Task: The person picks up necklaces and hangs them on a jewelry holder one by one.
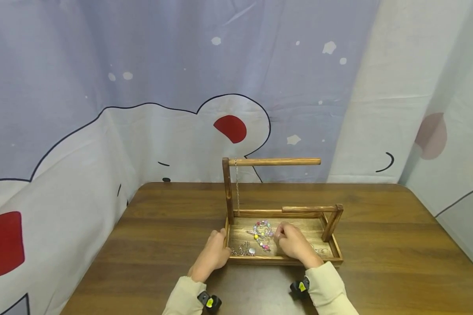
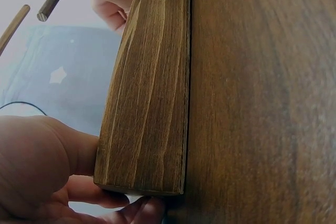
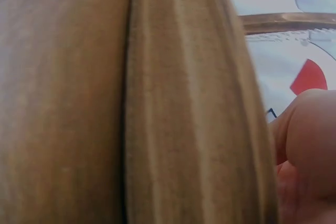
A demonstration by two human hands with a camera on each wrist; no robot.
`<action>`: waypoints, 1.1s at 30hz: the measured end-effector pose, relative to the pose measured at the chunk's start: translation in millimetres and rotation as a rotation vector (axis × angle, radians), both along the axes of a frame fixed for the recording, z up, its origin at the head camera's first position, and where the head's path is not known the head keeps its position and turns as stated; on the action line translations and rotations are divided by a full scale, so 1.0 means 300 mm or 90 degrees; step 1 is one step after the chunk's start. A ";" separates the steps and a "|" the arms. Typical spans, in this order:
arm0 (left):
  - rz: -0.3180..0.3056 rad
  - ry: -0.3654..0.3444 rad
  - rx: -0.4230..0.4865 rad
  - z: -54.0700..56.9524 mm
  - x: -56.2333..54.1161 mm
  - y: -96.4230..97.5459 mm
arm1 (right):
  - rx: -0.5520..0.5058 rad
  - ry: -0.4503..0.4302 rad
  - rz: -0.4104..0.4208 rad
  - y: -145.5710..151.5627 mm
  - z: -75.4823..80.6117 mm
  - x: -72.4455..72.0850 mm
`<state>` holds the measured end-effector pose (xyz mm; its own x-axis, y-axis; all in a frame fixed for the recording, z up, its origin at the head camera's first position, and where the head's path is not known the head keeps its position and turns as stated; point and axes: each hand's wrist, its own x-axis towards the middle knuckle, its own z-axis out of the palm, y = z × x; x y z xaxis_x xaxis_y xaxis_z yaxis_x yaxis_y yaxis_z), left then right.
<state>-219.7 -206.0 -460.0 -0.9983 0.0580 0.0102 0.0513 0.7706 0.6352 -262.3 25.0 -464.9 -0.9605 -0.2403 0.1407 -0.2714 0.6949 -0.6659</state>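
Observation:
A wooden jewellery stand has a shallow tray [image 1: 260, 261] at its base. My left hand [image 1: 214, 251] holds the tray's left end; in the left wrist view its thumb [image 2: 79, 153] lies along the wood and its fingers bend round the corner. My right hand [image 1: 293, 243] is inside the tray with curled fingers, right beside a colourful beaded bracelet [image 1: 256, 236]. Its fingertips are hidden, so whether they pinch anything is unclear. A silver chain with a round pale pendant [image 1: 252, 251] lies in the tray's front left corner.
A thin chain [image 1: 237, 188] hangs from the stand's tall upper bar [image 1: 275, 162]. A shorter bar [image 1: 309, 209] juts leftward from the right post. Small metal pieces [image 1: 319, 251] lie at the tray's right. Beneath is a brown wooden table [image 1: 169, 218], with a printed curtain [image 1: 161, 144] behind.

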 end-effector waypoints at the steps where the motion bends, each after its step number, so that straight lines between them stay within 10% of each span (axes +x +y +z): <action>1: 0.000 0.000 0.001 0.000 -0.001 0.000 | -0.014 -0.003 0.003 0.002 0.003 -0.002; 33: 0.002 -0.013 0.000 0.011 0.002 0.000 | -0.103 -0.062 0.037 0.067 0.059 -0.020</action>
<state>-219.2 -206.0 -456.7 -0.9984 0.0557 -0.0095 0.0369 0.7711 0.6357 -268.3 45.1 -447.1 -0.9568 -0.2770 0.0885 -0.2361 0.5624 -0.7924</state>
